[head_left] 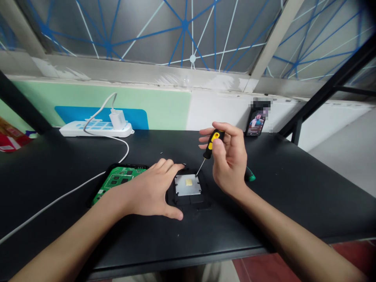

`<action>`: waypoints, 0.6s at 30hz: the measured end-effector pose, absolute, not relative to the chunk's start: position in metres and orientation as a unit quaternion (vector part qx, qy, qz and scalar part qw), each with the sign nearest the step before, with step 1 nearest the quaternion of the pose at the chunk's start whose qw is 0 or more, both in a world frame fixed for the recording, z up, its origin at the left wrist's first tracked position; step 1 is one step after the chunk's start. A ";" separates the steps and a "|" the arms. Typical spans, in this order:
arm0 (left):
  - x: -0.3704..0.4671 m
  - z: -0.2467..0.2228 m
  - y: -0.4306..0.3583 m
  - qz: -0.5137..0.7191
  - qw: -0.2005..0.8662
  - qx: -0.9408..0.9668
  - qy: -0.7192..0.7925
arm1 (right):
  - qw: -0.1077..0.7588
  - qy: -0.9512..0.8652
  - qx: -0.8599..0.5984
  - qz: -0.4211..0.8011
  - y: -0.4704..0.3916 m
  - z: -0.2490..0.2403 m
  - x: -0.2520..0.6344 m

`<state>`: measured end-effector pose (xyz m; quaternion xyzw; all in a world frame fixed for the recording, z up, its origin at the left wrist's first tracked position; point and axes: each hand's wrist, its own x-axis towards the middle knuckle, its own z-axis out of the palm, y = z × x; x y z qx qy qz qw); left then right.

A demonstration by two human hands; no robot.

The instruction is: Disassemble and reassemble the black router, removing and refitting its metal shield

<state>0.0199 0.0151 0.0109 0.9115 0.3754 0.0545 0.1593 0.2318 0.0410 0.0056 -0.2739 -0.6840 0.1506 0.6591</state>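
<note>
My right hand (230, 160) is closed around the black and yellow handle of a screwdriver (214, 141). Its thin shaft slants down to the upper right corner of a silver metal plate (182, 188). A small pale yellow square pad (188, 182) sits in the middle of that plate, which lies within a black plastic casing (192, 201). With thumb and fingers spread, my left hand (151, 188) rests along the casing's left side. Behind the left wrist lies a black housing holding a green circuit board (120, 178), partly covered by the forearm.
A white power strip (96, 129) with a plugged-in charger (117, 118) stands at the back left; its white cable (58, 196) runs across the black table (293, 188). A phone (255, 122) leans against the wall. A green-tipped object (250, 175) is half hidden behind my right hand.
</note>
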 end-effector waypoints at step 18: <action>0.020 0.013 0.015 0.040 0.162 0.908 0.385 | 0.680 -0.665 -0.305 0.047 0.046 0.008 0.234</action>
